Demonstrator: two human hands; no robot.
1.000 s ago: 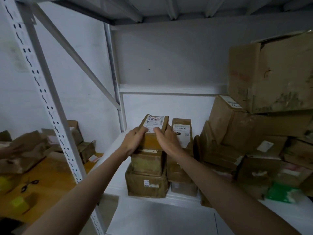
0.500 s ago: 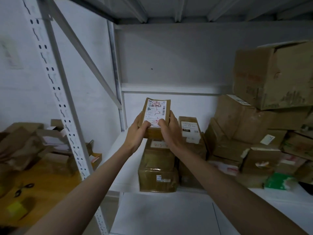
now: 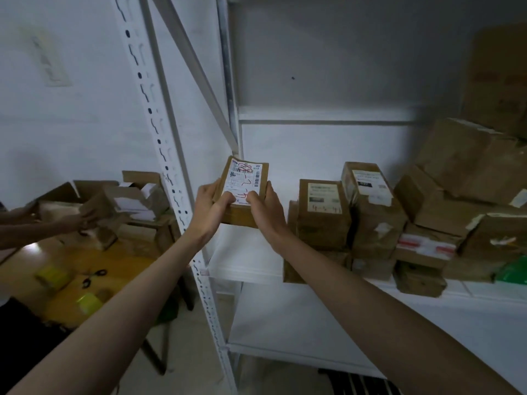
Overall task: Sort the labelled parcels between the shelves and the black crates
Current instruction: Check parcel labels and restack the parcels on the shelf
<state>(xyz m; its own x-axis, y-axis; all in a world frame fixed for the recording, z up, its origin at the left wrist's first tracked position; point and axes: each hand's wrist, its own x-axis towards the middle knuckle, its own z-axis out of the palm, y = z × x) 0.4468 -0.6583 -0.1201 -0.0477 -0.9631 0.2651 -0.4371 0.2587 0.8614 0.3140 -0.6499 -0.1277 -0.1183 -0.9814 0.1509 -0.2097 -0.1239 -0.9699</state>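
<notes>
Two bare hands hold one small brown cardboard parcel (image 3: 242, 192) up in front of a white metal shelf unit (image 3: 251, 260), its white shipping label with red handwriting facing the camera. The left hand (image 3: 212, 210) grips the parcel's left edge, fingers curled behind it and thumb pressed on the lower part of the label; the right hand (image 3: 265, 208) grips the right edge the same way, its thumb beside the other on the label. The parcel stands upright between the two hands, raised clear of the shelf board below it and just right of the white perforated steel upright (image 3: 171, 178). To the right on the same shelf board sits a stack of taped brown cardboard boxes with white labels (image 3: 325, 215), and beyond it a taller heap of larger, scuffed brown cartons (image 3: 462, 178) reaching the frame's right edge, with a green plastic package (image 3: 513, 270) at its foot. Left of the upright, a yellow-orange wooden table (image 3: 114, 266) carries open brown cartons with white paper inside (image 3: 134, 195), black-handled scissors (image 3: 94, 276) and blurred yellow objects (image 3: 52, 276). Another person's hands (image 3: 82, 220) hold a carton at the table's far left edge.
</notes>
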